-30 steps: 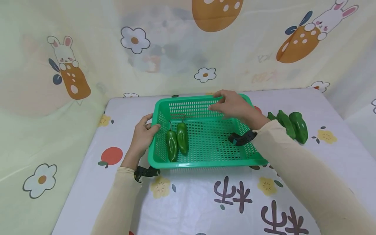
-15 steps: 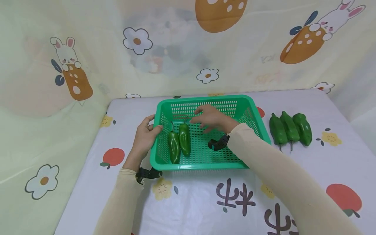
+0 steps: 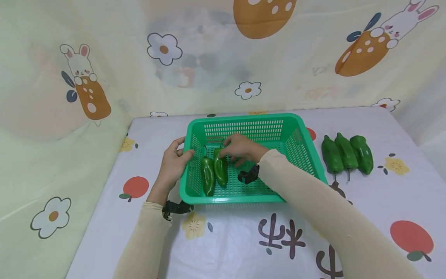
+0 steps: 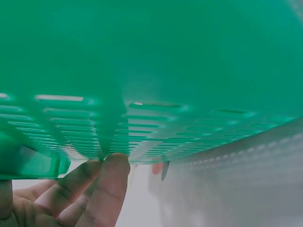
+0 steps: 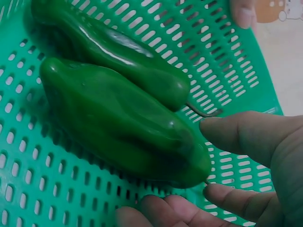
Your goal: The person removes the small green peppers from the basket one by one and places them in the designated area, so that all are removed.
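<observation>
A green plastic basket [image 3: 244, 199] with slotted walls stands on the table. My left hand [image 3: 170, 162] holds its left side, thumb over the rim; in the left wrist view the fingers [image 4: 111, 184] press against the outside of the wall. Two glossy green peppers lie side by side inside: the left pepper [image 3: 208, 177] and the right pepper [image 3: 221, 172]. My right hand [image 3: 242, 148] reaches into the basket at the right pepper's stem end. In the right wrist view its thumb [image 5: 241, 135] and fingers are spread apart around that end.
Three more green peppers [image 3: 347, 154] lie in a row on the table to the right of the basket. The patterned tablecloth [image 3: 237, 240] covers the table, and a printed curtain [image 3: 205, 58] hangs behind it.
My right hand has moved left and down, from above the basket's back right rim to the right pepper inside. The left hand has kept its hold on the basket.
</observation>
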The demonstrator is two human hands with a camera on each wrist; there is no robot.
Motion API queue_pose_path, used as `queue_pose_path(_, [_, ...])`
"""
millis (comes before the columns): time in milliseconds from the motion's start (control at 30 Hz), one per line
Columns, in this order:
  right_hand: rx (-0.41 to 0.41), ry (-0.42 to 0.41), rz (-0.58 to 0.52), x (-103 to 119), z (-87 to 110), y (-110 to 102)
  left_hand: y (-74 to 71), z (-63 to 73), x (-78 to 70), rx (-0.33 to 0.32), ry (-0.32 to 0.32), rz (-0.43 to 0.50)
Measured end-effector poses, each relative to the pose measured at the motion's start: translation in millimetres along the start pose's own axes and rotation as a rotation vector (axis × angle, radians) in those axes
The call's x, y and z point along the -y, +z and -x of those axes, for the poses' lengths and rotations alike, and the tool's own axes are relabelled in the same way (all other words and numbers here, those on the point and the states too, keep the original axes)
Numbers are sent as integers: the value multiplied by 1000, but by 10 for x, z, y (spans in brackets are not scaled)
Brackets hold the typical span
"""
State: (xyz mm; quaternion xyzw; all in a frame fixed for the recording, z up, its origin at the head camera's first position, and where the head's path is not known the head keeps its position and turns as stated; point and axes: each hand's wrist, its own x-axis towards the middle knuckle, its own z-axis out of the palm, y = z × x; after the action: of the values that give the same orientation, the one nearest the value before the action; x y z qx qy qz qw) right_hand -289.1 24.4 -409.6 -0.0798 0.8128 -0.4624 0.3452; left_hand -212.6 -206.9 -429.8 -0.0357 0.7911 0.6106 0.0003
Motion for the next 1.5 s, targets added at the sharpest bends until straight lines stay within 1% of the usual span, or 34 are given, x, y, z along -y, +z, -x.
queue_pose_path(200, [6,12,31,0,-18,60,17,-2,8,-9,15,-21])
queue_pose_path(433, [3,25,56,3,-34,98,16,-6,7,-6,24,-20])
queue_pose_path(800, [-30,-46,97,-12,-72,152,10,-11,5,4,21,-1])
queue_pose_path(900, [-26,-56,98,-8,-67,158,8,-11,8,5,19,3])
queue_pose_path(1233, [-13,-60,108,6,-49,162,-1,-15,35,15,13,14])
queue_pose_path(1500, [-4,-56,97,-7,-67,148,-8,5,12,10,9,18])
